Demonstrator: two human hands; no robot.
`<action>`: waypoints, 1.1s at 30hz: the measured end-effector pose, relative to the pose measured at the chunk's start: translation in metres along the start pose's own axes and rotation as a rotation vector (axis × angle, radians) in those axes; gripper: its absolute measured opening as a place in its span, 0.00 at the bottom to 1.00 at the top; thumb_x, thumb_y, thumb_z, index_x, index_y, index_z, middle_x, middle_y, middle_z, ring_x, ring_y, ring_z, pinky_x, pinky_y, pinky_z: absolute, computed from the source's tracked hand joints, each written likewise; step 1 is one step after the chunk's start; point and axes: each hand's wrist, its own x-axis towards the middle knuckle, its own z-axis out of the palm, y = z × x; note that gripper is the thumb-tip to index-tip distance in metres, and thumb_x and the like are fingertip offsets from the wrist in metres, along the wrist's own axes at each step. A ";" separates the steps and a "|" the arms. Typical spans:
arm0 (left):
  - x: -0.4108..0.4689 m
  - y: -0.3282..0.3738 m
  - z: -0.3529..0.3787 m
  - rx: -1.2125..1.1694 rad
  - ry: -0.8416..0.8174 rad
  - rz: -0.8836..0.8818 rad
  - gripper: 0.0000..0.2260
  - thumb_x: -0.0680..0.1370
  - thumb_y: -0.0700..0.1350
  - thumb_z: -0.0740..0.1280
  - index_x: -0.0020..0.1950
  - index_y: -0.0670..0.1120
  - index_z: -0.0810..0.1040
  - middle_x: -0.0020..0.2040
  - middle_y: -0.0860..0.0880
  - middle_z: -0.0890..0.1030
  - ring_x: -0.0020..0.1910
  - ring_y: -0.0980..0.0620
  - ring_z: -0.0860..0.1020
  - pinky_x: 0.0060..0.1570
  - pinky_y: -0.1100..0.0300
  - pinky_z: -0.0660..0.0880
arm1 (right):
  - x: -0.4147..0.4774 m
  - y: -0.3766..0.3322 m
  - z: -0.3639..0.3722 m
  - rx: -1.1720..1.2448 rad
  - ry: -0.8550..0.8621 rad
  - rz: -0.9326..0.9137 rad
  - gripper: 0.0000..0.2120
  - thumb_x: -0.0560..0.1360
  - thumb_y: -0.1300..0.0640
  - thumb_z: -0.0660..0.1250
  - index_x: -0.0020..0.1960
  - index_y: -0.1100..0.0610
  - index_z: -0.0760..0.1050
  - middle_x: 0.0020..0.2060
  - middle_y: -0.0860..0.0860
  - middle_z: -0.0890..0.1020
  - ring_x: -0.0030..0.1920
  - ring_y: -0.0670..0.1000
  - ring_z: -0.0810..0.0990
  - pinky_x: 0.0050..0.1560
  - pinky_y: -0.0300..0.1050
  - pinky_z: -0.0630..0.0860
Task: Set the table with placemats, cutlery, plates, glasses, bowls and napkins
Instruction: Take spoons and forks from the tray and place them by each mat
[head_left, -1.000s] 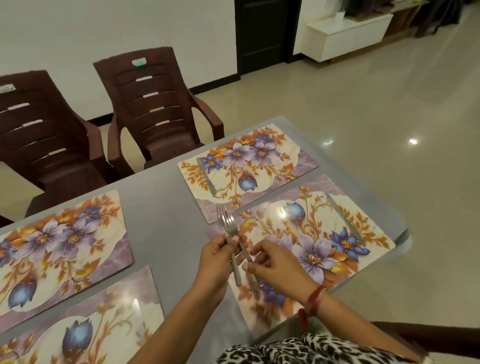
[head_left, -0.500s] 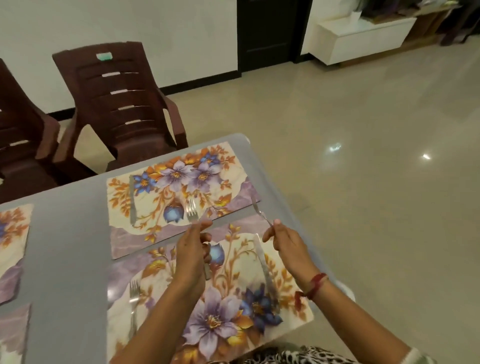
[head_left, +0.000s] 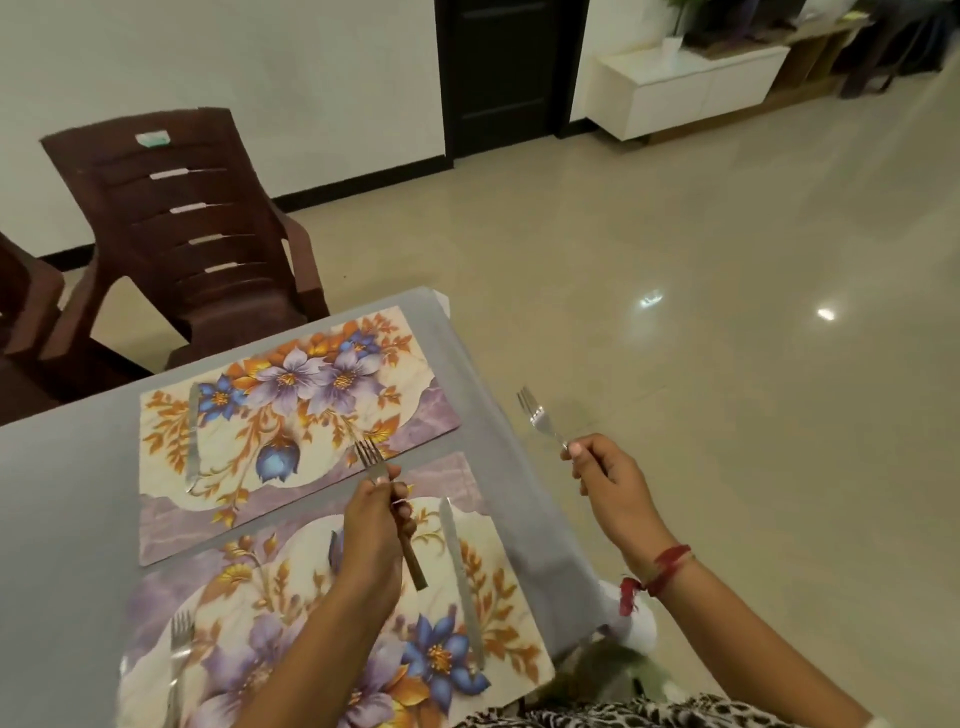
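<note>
Left hand (head_left: 375, 525): closed round handle of a fork (head_left: 390, 512); tines up and away, over the gap between the two mats; handle end pokes out below the fist.
Right hand (head_left: 605, 480): fingers pinched on neck of second fork (head_left: 537, 418); tines up, held out past the table's right edge, above the floor (head_left: 727, 312).
Near mat (head_left: 291, 597): floral, on grey table (head_left: 67, 493); knife (head_left: 460, 577) lying along right side, third fork (head_left: 179, 660) along left side.
Far mat (head_left: 291, 415): floral, just beyond near mat, edges almost touching; knife along left side (head_left: 193, 436), possibly more cutlery near right, too blurred to tell.
Chair (head_left: 192, 234): brown, behind far mat.
Wrist: red thread (head_left: 660, 571) on right.
</note>
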 end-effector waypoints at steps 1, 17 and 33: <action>-0.001 -0.005 0.012 -0.005 0.003 -0.012 0.12 0.82 0.38 0.52 0.47 0.45 0.73 0.32 0.49 0.68 0.22 0.58 0.65 0.20 0.68 0.61 | 0.006 0.005 -0.010 0.026 0.009 0.022 0.10 0.80 0.58 0.58 0.43 0.58 0.74 0.33 0.49 0.73 0.34 0.49 0.70 0.38 0.42 0.70; 0.024 -0.053 0.283 -0.135 0.176 0.000 0.09 0.82 0.37 0.54 0.50 0.48 0.72 0.44 0.48 0.80 0.32 0.55 0.74 0.30 0.63 0.71 | 0.181 0.056 -0.198 0.092 -0.349 0.078 0.12 0.77 0.69 0.57 0.47 0.56 0.75 0.41 0.51 0.77 0.39 0.47 0.76 0.47 0.41 0.74; 0.125 0.025 0.275 -0.427 0.530 0.199 0.12 0.81 0.36 0.53 0.54 0.48 0.72 0.45 0.47 0.79 0.34 0.54 0.77 0.33 0.65 0.74 | 0.350 0.001 -0.107 -0.062 -0.670 -0.090 0.10 0.77 0.68 0.58 0.48 0.58 0.76 0.39 0.48 0.78 0.39 0.44 0.76 0.44 0.36 0.74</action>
